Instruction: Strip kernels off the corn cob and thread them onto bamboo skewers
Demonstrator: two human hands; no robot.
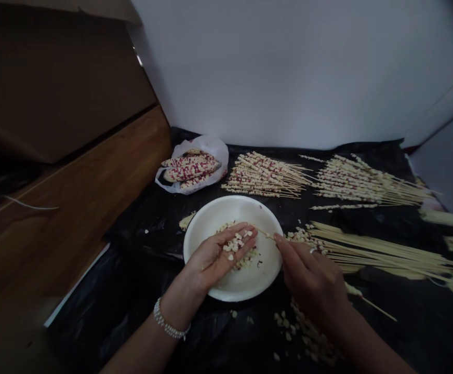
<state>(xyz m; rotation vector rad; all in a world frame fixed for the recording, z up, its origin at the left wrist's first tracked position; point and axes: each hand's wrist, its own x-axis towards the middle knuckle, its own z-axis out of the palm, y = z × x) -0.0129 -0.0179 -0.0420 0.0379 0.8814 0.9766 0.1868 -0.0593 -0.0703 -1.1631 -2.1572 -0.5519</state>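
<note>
My left hand (226,249) is palm up over a white bowl (232,295), fingers stretched out, with a small heap of pale corn kernels (233,244) resting in it. A thin wooden skewer (263,232) is pinched in my right hand (312,270), at the bowl's right rim. Its thin tip points left, toward the fingertips of my left hand. Behind the right hand a kernel-covered stick (378,308) sticks out, seemingly the same skewer. More loose kernels (245,259) lie in the bowl, partly hidden by my left hand.
Corn cobs (191,169) with red and white kernels sit in a plastic bag (221,148). Two piles of kernel-threaded skewers (265,174) lie at the back. Bare skewers (382,252) lie at right, and kernels (308,335) are scattered on the black plastic sheet (144,291).
</note>
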